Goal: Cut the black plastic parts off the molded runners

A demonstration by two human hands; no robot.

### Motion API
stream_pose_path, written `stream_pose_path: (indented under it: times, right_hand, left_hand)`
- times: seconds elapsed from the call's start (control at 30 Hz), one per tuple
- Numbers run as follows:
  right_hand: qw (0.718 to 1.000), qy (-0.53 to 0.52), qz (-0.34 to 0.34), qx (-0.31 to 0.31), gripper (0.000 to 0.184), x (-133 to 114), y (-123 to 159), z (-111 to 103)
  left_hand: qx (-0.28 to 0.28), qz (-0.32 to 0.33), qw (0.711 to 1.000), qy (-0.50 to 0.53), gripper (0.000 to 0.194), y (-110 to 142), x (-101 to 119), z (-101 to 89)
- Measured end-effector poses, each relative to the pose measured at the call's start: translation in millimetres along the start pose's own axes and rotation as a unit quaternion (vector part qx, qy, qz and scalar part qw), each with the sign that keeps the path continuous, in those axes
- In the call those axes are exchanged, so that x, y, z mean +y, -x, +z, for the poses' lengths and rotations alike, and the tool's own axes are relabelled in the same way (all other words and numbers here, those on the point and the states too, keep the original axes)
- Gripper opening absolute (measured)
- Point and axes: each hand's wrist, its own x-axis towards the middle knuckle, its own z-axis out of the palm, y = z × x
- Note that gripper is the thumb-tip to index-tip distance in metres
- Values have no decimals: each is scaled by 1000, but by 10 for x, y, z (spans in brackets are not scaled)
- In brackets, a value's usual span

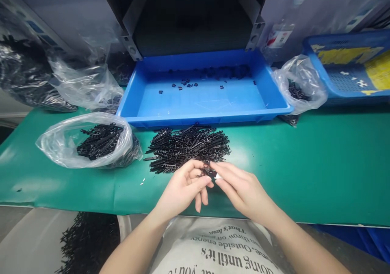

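Observation:
Just in front of a heap of black plastic strips (189, 146), my two hands meet over the green table. My left hand (190, 184) pinches a small black plastic part (208, 171) between thumb and fingers. From the other side my right hand (236, 184) grips a small white piece (218, 176) between thumb and forefinger, close against the black part. Fingertips hide much of both, so whether they are joined I cannot tell.
A blue tray (207, 113) behind the heap holds several small black pieces. An open plastic bag (51, 144) of black strips stands left, another bag (319, 97) right. A blue basket (335, 88) sits back right. Below the table's left edge is a bin (27, 241).

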Motion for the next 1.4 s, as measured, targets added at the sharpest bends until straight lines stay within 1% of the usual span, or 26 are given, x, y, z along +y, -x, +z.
stream_pose_path:
  times: [0.17,0.33,0.53,0.63,0.8,0.9,0.93,0.97,1.0,1.03,1.07,1.1,1.13,1.17,1.2,1.23,1.27,1.3,1.33,1.37,1.4]
  right_hand:
    - [998,60,-32,16,33,-15,-14,26]
    - [997,66,-40,24,32,-18,-15,15]
    - [999,40,-20,31,31,-50,-7,40]
    - [998,40,-14,47,31,-63,14,85]
    - [996,44,-1,73,30,-54,24,151]
    - [996,43,1,73,31,-31,24,155]
    - [996,38,7,75,32,-23,28,153]
    - [996,28,19,79,32,-16,34,151]
    - [996,16,34,83,32,-9,42,150]
    - [995,2,52,87,32,-3,51,151]
    - [994,-11,70,89,33,1,60,155]
    - [992,-21,87,90,33,6,67,160]
    - [990,-30,101,90,33,11,73,167]
    - [989,-37,112,88,33,17,76,175]
    - [988,-43,121,86,33,25,76,181]
    - [987,-50,129,84,32,35,76,183]
    - [985,-57,137,84,32,45,73,181]
    - [983,-66,146,85,32,56,69,174]
    - [981,-77,156,87,33,65,63,162]
    - [977,-92,168,91,33,71,54,147]
    - [972,-112,182,94,34,75,42,132]
  left_hand:
    - [21,-4,999,-24,16,6,-3,31]
    - [36,-14,998,-42,15,23,5,59]
    - [56,-11,996,-63,12,32,-1,59]
    - [60,-10,996,-59,13,31,-17,70]
    - [88,-2,993,-84,15,28,-70,86]
    - [67,-3,991,-114,15,8,-64,39]
    - [64,6,988,-140,14,-13,-45,4]
    - [76,27,980,-181,11,-44,-16,-40]
    - [104,58,965,-234,9,-87,24,-93]
    - [147,96,938,-299,6,-142,70,-153]
    - [196,131,898,-371,5,-208,121,-215]
    - [241,156,848,-445,6,-281,171,-276]
    - [271,169,795,-516,9,-357,216,-332]
    - [283,170,747,-577,12,-429,252,-380]
    - [282,165,708,-627,15,-491,277,-418]
    - [277,162,679,-660,16,-535,291,-442]
    - [276,168,661,-677,14,-557,293,-454]
    - [280,183,655,-678,12,-552,287,-451]
    - [287,203,657,-667,11,-521,274,-435]
    - [295,225,669,-644,12,-465,255,-407]
    - [299,240,692,-612,13,-391,233,-368]
